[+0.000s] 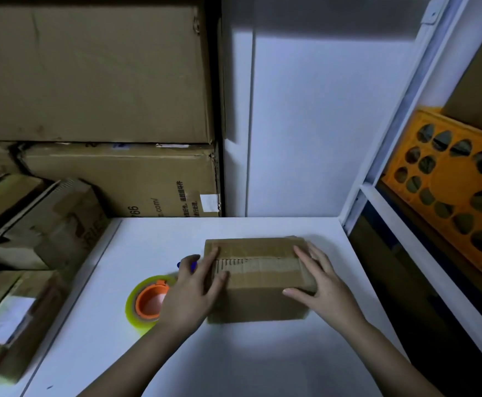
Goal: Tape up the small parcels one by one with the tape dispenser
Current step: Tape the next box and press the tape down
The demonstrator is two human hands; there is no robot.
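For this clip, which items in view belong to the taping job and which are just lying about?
In the job: small brown cardboard parcel under both hands, left hand, right hand; yellow-green tape roll with orange core.

Lying about: large stacked cardboard cartons, orange perforated plastic crate, white shelf frame.

White tabletop (262,353), lit from above, wall at the far edge, shelf frame along the right edge. Small brown cardboard parcel (258,299) sits right of centre toward the far side, flaps shut, clear tape strip across its top. Tape dispenser (148,303) lies flat just left of the parcel: yellow-green roll, orange core. Small blue object (188,265) on the tabletop just far of the roll, mostly hidden, cannot tell what. Tiny dark speck (50,386) near the left near edge.
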